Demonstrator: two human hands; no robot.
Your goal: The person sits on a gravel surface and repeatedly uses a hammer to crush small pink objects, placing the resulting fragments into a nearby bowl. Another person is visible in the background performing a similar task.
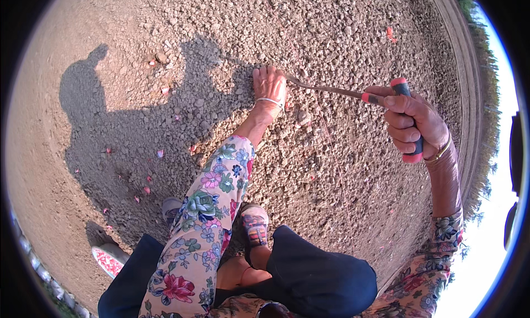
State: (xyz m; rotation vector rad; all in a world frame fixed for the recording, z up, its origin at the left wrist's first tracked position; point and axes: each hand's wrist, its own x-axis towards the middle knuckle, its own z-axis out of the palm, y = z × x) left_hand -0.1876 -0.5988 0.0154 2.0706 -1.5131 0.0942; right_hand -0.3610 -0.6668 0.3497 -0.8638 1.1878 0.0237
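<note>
My right hand [414, 121] is wrapped around the black-and-red grip of a T-handled hand tool [331, 89]. Its thin, bent metal shaft runs left to the soil, and the tip ends beside my left hand [271, 86]. That hand reaches down onto the loose, crumbly soil [232, 81] with its fingers bent together against the ground. Whether it pinches anything is hidden. Small pinkish pieces that look like garlic cloves [165, 90] lie scattered on the soil.
A thin reddish string [331, 142] crosses the soil between my hands. My shoe [255, 224] stands close below my left forearm. A pink-patterned item [108, 260] lies by my knee. A red scrap [390, 34] lies farther off. Tracks [468, 81] and plants border the field.
</note>
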